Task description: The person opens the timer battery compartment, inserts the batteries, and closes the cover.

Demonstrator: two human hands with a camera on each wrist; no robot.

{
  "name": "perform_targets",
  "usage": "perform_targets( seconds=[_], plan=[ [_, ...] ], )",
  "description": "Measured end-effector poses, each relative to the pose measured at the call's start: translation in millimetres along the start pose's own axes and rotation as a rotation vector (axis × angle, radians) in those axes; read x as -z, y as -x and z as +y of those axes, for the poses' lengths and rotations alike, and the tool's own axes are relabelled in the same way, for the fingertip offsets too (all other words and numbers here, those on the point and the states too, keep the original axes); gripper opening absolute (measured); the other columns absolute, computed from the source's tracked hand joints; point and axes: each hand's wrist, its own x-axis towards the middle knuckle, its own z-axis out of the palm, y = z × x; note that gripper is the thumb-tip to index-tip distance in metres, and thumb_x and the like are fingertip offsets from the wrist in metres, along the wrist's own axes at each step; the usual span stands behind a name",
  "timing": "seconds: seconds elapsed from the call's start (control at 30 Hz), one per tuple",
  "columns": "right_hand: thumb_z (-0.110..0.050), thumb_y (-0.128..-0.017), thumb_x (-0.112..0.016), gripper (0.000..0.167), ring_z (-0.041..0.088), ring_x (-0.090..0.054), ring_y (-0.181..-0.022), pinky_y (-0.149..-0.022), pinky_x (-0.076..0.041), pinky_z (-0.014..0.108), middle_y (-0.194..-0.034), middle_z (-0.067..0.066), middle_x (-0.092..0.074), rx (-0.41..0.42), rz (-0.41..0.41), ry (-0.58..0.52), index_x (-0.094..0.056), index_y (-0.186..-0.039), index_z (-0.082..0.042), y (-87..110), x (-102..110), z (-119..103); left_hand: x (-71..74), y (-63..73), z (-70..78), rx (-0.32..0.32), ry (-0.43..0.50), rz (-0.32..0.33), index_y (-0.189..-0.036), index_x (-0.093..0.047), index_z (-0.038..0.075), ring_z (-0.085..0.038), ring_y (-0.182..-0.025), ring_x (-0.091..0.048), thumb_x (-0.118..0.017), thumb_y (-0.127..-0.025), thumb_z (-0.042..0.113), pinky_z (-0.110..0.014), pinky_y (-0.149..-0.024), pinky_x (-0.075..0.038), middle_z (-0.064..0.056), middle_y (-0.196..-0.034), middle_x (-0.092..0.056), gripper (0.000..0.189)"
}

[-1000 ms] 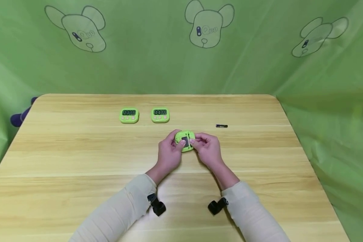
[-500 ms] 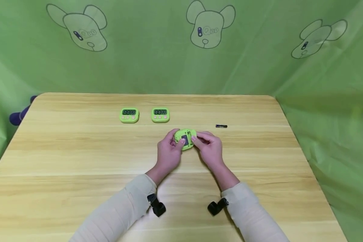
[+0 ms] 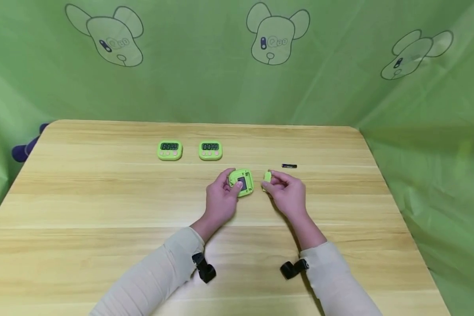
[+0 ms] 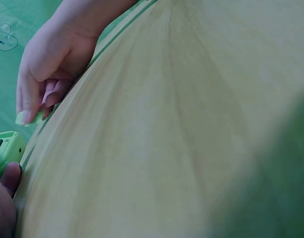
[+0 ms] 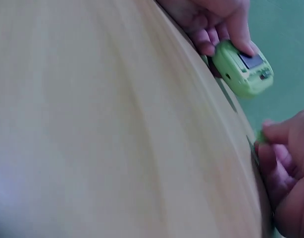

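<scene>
My left hand grips a green digital timer, back side up, thumb on the dark square of its back. In the right wrist view that timer shows an open compartment at one end. My right hand pinches a small green battery cover between thumb and fingers, a short way right of the timer and apart from it. Most of the cover is hidden by fingertips in the right wrist view. A dark battery lies on the table beyond my right hand.
Two more green timers, a left one and a right one, lie face up toward the back of the wooden table. Green curtains hang behind and beside the table. A purple object shows past the left edge.
The battery cover has come off the timer. My right hand has moved right with it, while the left hand keeps the timer almost in place.
</scene>
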Motion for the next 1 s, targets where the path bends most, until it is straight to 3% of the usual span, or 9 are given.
perform_targets(
  seconds=[0.1,0.2,0.4,0.57,0.77,1.0],
  plan=[
    [-0.011,-0.082,-0.083,0.031,0.017,-0.063,-0.072,-0.062,-0.052,0.021,-0.083,0.009,-0.070,0.031,-0.004,0.174,-0.075,-0.109,0.001,-2.4,7,2,0.3,-0.9,-0.6,-0.006,-0.006,-0.002,-0.131,-0.059,-0.003,-0.014,-0.056,-0.055,-0.070,-0.092,0.004,-0.025,-0.048,-0.048,-0.004,-0.073,-0.060,0.041],
    [-0.013,-0.082,-0.083,0.029,0.018,-0.062,-0.072,-0.062,-0.051,0.023,-0.083,0.008,-0.070,0.023,0.006,0.250,-0.076,-0.108,0.000,-3.4,11,4,0.3,-1.0,-0.8,-0.007,-0.013,-0.008,-0.132,-0.059,-0.003,-0.014,-0.056,-0.054,-0.070,-0.092,0.004,-0.025,-0.048,-0.048,-0.004,-0.073,-0.059,0.042],
    [-0.013,-0.081,-0.084,0.025,0.018,-0.061,-0.071,-0.061,-0.050,0.019,-0.084,0.008,-0.069,-0.051,0.036,0.185,-0.074,-0.101,-0.001,-2.6,16,8,-0.1,0.7,-0.5,0.010,-0.012,-0.015,-0.132,-0.059,-0.001,-0.014,-0.058,-0.053,-0.069,-0.093,0.005,-0.024,-0.049,-0.047,-0.003,-0.074,-0.060,0.042],
    [-0.022,-0.082,-0.084,0.029,0.018,-0.060,-0.068,-0.059,-0.049,0.021,-0.082,0.007,-0.066,-0.138,0.151,0.124,-0.070,-0.099,-0.004,-6.5,19,11,-0.1,1.3,-1.3,0.008,-0.003,-0.021,-0.132,-0.059,-0.002,-0.014,-0.056,-0.055,-0.069,-0.093,0.004,-0.025,-0.048,-0.048,-0.004,-0.074,-0.062,0.041],
    [-0.035,-0.079,-0.085,0.048,0.021,-0.060,-0.073,-0.071,-0.047,0.033,-0.083,0.007,-0.065,-0.221,0.262,0.171,-0.063,-0.109,-0.006,-20.4,21,11,0.4,0.9,-1.1,0.002,-0.014,-0.014,-0.132,-0.058,-0.002,-0.014,-0.055,-0.054,-0.069,-0.093,0.005,-0.025,-0.048,-0.047,-0.004,-0.073,-0.061,0.041],
    [-0.049,-0.076,-0.084,0.067,0.023,-0.061,-0.082,-0.076,-0.046,0.039,-0.090,0.006,-0.067,-0.330,0.261,0.259,-0.057,-0.122,-0.008,-34.6,17,11,0.7,-0.1,-3.4,-0.002,0.001,-0.018,-0.132,-0.058,-0.002,-0.013,-0.056,-0.054,-0.069,-0.093,0.005,-0.024,-0.048,-0.047,-0.004,-0.073,-0.061,0.041]
  ],
)
